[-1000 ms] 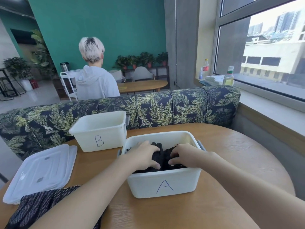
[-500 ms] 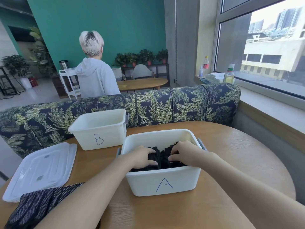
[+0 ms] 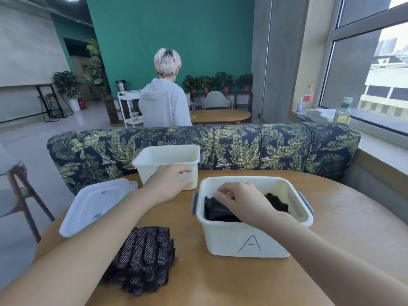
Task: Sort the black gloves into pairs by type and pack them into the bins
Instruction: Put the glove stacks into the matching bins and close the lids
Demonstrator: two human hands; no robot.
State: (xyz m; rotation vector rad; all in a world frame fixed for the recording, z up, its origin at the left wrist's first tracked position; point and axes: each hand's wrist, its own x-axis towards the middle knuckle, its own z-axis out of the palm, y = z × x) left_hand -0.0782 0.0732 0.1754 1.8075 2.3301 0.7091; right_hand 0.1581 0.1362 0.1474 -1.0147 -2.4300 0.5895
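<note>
Bin A (image 3: pixel 254 244) is being worked: plain black gloves (image 3: pixel 217 209) are lying inside it, packed toward its left side, with a further dark clump at the back right. The right hand (image 3: pixel 241 202) is being held down in bin A, fingers curled over the gloves; whether a glove is actually being pinched cannot be told. The left hand (image 3: pixel 170 181) is being held against the front wall of the second bin (image 3: pixel 163 155), fingers loosely bent, nothing seen gripped; that bin's inside is showing no gloves.

A stack of dotted black gloves (image 3: pixel 143 257) is lying on the table (image 3: pixel 344 217), near the left forearm, well apart from both hands. Judged: one type is being finished in bin A; the dotted type is not yet packed.

Two lids (image 3: pixel 97 202) are lying beside the stack.
</note>
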